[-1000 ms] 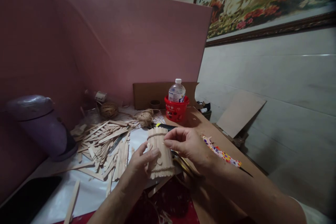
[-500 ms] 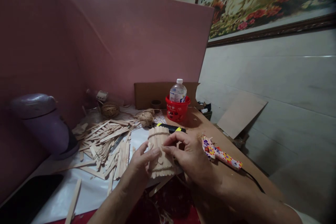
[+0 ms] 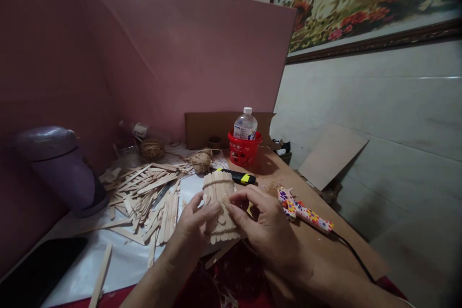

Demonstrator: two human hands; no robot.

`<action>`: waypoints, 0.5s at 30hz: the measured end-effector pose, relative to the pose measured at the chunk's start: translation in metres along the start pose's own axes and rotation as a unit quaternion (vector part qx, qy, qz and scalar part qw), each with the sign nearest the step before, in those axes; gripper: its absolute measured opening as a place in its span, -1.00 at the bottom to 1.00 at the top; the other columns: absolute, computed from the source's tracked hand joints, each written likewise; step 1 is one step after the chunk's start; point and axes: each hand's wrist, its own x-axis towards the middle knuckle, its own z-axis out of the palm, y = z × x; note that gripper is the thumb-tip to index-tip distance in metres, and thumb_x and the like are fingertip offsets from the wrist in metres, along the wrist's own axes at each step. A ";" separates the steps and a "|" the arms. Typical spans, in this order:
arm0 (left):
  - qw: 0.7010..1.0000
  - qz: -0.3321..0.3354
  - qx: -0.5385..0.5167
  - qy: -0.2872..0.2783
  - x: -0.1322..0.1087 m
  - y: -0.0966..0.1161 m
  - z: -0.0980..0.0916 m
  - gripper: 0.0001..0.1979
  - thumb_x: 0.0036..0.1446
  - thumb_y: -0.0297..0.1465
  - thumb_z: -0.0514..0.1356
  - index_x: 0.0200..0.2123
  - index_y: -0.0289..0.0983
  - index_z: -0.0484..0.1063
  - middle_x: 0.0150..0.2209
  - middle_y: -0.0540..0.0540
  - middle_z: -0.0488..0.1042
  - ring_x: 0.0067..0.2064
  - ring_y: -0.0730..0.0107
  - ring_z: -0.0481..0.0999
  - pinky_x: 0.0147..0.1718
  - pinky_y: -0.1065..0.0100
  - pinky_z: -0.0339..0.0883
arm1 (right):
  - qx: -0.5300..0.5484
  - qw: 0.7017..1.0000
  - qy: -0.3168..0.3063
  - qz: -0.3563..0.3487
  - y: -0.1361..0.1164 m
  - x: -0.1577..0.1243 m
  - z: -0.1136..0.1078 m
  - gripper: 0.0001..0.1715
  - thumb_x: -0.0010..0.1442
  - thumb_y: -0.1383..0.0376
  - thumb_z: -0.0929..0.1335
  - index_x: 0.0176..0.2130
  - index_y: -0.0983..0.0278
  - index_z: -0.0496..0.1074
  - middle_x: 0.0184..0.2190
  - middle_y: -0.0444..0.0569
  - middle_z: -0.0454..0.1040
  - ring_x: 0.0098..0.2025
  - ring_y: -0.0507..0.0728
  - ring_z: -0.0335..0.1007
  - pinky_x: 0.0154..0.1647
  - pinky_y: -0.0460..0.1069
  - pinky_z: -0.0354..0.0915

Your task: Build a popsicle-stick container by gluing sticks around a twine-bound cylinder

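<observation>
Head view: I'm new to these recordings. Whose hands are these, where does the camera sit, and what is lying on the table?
There is no machine here. A person wears one camera on the head, looking forward and down, so both hands are their own. The left hand holds a stick bundle, flat wooden sticks set side by side and tied with twine. The right hand pinches at its front. On the table lie loose craft sticks, a twine ball, a black and yellow knife and a flowered glue gun with its cord. A red bucket holds a water bottle. A purple appliance stands at the left.
</observation>
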 end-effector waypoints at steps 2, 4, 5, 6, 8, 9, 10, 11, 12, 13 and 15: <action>1.000 0.021 0.015 -0.005 -0.001 0.000 0.001 -0.52 -0.16 -0.46 0.39 -0.13 -0.23 0.34 -0.29 -0.06 0.57 -0.33 0.35 0.57 -0.35 0.40 0.41 | -0.017 1.000 0.009 -0.017 0.002 -0.002 0.001 -0.93 0.20 0.31 0.36 -0.35 0.23 0.44 -0.38 -0.08 0.48 -0.27 0.13 0.38 -0.24 0.03 0.25; 0.999 0.039 0.031 -0.015 -0.002 0.001 0.004 -0.51 -0.18 -0.43 0.40 -0.12 -0.24 0.35 -0.33 -0.08 0.58 -0.36 0.29 0.58 -0.40 0.37 0.41 | -0.035 0.999 0.017 -0.034 0.004 -0.003 0.003 -0.91 0.21 0.32 0.34 -0.35 0.24 0.44 -0.38 -0.07 0.48 -0.26 0.14 0.38 -0.22 0.04 0.24; 0.998 0.045 0.036 -0.016 -0.002 0.002 0.005 -0.49 -0.20 -0.42 0.41 -0.12 -0.24 0.35 -0.34 -0.09 0.58 -0.35 0.25 0.58 -0.40 0.35 0.42 | -0.042 0.998 0.021 -0.041 0.004 -0.004 0.004 -0.90 0.23 0.33 0.33 -0.35 0.24 0.44 -0.38 -0.06 0.49 -0.26 0.15 0.38 -0.22 0.05 0.24; 0.998 0.049 0.039 -0.014 -0.002 0.002 0.006 -0.47 -0.22 -0.42 0.42 -0.11 -0.24 0.36 -0.34 -0.09 0.58 -0.34 0.20 0.59 -0.39 0.33 0.42 | -0.048 0.997 0.025 -0.048 0.005 -0.005 0.005 -0.88 0.24 0.33 0.32 -0.35 0.24 0.44 -0.38 -0.05 0.49 -0.26 0.15 0.38 -0.21 0.05 0.24; 0.998 0.058 0.040 -0.007 -0.002 0.002 0.007 -0.42 -0.28 -0.41 0.44 -0.10 -0.24 0.37 -0.34 -0.11 0.58 -0.31 0.14 0.60 -0.37 0.31 0.43 | -0.053 0.997 0.027 -0.055 0.005 -0.007 0.005 -0.86 0.26 0.32 0.30 -0.33 0.25 0.45 -0.38 -0.03 0.50 -0.27 0.15 0.40 -0.22 0.05 0.25; 0.997 0.061 0.041 -0.005 -0.001 0.002 0.007 -0.40 -0.29 -0.41 0.44 -0.10 -0.25 0.37 -0.34 -0.11 0.58 -0.30 0.13 0.60 -0.35 0.30 0.43 | -0.055 0.996 0.028 -0.058 0.005 -0.008 0.006 -0.85 0.27 0.32 0.30 -0.32 0.25 0.45 -0.38 -0.03 0.51 -0.28 0.15 0.40 -0.23 0.05 0.26; 0.997 0.065 0.043 -0.004 -0.001 0.001 0.006 -0.39 -0.30 -0.41 0.44 -0.09 -0.25 0.37 -0.34 -0.12 0.58 -0.29 0.12 0.60 -0.34 0.30 0.43 | -0.059 0.996 0.028 -0.060 0.005 -0.009 0.006 -0.84 0.28 0.32 0.29 -0.32 0.25 0.45 -0.38 -0.02 0.51 -0.28 0.15 0.41 -0.24 0.05 0.26; 0.997 0.067 0.047 -0.002 0.000 0.000 0.006 -0.38 -0.30 -0.41 0.44 -0.08 -0.25 0.36 -0.34 -0.13 0.58 -0.30 0.12 0.60 -0.34 0.30 0.43 | -0.066 0.995 0.028 -0.062 0.005 -0.010 0.006 -0.84 0.28 0.31 0.29 -0.32 0.26 0.45 -0.37 -0.01 0.52 -0.28 0.15 0.41 -0.24 0.05 0.27; 0.996 0.067 0.051 0.000 0.000 0.000 0.005 -0.38 -0.29 -0.40 0.44 -0.08 -0.25 0.36 -0.34 -0.12 0.58 -0.30 0.14 0.60 -0.35 0.31 0.43 | -0.074 0.995 0.029 -0.067 0.005 -0.010 0.007 -0.83 0.29 0.32 0.28 -0.32 0.27 0.44 -0.37 0.00 0.51 -0.28 0.16 0.42 -0.25 0.05 0.27; 0.996 0.068 0.053 0.003 0.000 -0.001 0.005 -0.38 -0.28 -0.40 0.44 -0.08 -0.25 0.36 -0.35 -0.12 0.57 -0.32 0.16 0.60 -0.37 0.32 0.43 | -0.083 0.994 0.029 -0.072 0.005 -0.011 0.007 -0.82 0.30 0.32 0.27 -0.31 0.28 0.44 -0.37 0.01 0.51 -0.28 0.16 0.42 -0.25 0.05 0.27; 0.996 0.068 0.056 0.006 0.000 -0.001 0.005 -0.41 -0.26 -0.39 0.43 -0.08 -0.24 0.37 -0.34 -0.11 0.57 -0.33 0.19 0.60 -0.39 0.35 0.42 | -0.096 0.992 0.034 -0.077 0.005 -0.012 0.009 -0.81 0.31 0.32 0.25 -0.30 0.29 0.43 -0.36 0.02 0.51 -0.29 0.17 0.42 -0.26 0.06 0.28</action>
